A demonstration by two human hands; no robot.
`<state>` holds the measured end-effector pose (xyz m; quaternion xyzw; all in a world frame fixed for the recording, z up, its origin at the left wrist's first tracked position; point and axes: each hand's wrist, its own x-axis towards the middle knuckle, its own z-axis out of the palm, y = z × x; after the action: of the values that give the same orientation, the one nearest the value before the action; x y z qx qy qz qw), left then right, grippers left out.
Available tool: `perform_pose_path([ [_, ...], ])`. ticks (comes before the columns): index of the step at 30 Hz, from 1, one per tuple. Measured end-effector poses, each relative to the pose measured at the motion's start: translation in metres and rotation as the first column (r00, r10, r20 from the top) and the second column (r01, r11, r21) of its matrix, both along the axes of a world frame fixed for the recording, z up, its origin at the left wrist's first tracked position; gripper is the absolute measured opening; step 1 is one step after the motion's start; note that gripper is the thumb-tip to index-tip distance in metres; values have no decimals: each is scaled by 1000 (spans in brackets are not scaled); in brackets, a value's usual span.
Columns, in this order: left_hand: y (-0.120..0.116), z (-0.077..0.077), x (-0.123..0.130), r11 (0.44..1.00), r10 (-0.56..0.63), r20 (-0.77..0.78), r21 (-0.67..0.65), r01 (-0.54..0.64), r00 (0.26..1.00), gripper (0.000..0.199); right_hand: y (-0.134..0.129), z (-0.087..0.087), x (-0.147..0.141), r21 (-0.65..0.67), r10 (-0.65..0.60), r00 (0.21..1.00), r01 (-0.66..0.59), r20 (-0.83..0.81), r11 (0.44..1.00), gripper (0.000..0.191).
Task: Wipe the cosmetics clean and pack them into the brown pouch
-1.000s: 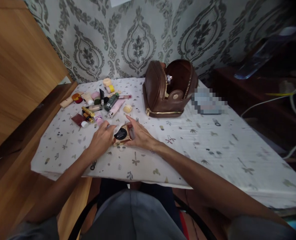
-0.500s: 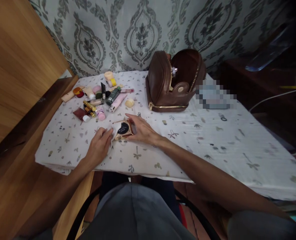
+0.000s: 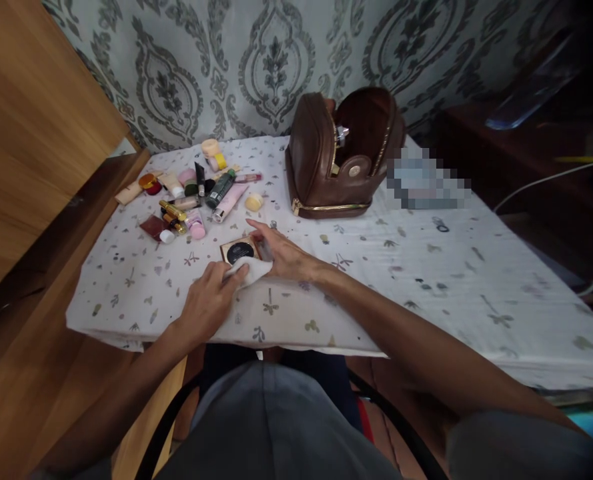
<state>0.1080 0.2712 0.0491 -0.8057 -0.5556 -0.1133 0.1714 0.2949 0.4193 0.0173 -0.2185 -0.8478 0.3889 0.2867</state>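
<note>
My left hand [image 3: 207, 301] pinches a white wipe [image 3: 257, 269] and presses it against the near side of a gold cosmetic case [image 3: 240, 251] with a round black panel on top. My right hand [image 3: 287, 255] grips the right end of this case, forefinger stretched out along the far side. Part of the case's near edge is hidden by the wipe and the left fingers. Beyond the hands lies a small cream-coloured round piece [image 3: 253, 202].
Several cosmetic tubes, bottles and jars, among them a green tube [image 3: 221, 189] and a red jar [image 3: 150, 184], lie at the left back. An unzipped brown bag [image 3: 309, 157] stands at the back centre. Right of it is a blurred-out item [image 3: 426, 180]. A patterned cloth [image 3: 416, 307] covers the table.
My left hand has moved right, bringing the wipe across the near side of the case. The case has turned slightly in my right hand. The view has shifted a little.
</note>
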Motion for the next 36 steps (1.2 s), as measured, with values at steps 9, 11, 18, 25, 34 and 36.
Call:
perform_pose_path([
  [9, 40, 24, 20, 978, 57, -4, -198, -56, 998, 40, -1, 5, 5, -27, 48, 999, -47, 5, 999, 115],
  [11, 49, 27, 20, 969, 106, 31, -228, -96, 994, 37, -2, 7, 6, -38, 40, 999, -39, 33, 999, 114],
  [18, 52, 27, 13, 961, -21, 131, -270, 56, 991, 35, 0, 7, 6, -35, 74, 997, -74, 11, 997, 113],
  [25, 33, 18, -12, 942, -244, 218, -178, 284, 945, 40, 0, 9, 11, 23, 112, 993, -113, 25, 993, 103],
  [34, 19, 15, -42, 924, -279, 358, -153, 350, 891, 36, 1, 6, 8, 108, 89, 993, -98, 81, 989, 82],
  [36, 18, 15, -46, 926, -271, 404, -136, 351, 874, 35, 0, 7, 6, 116, 63, 993, -75, 100, 990, 80],
])
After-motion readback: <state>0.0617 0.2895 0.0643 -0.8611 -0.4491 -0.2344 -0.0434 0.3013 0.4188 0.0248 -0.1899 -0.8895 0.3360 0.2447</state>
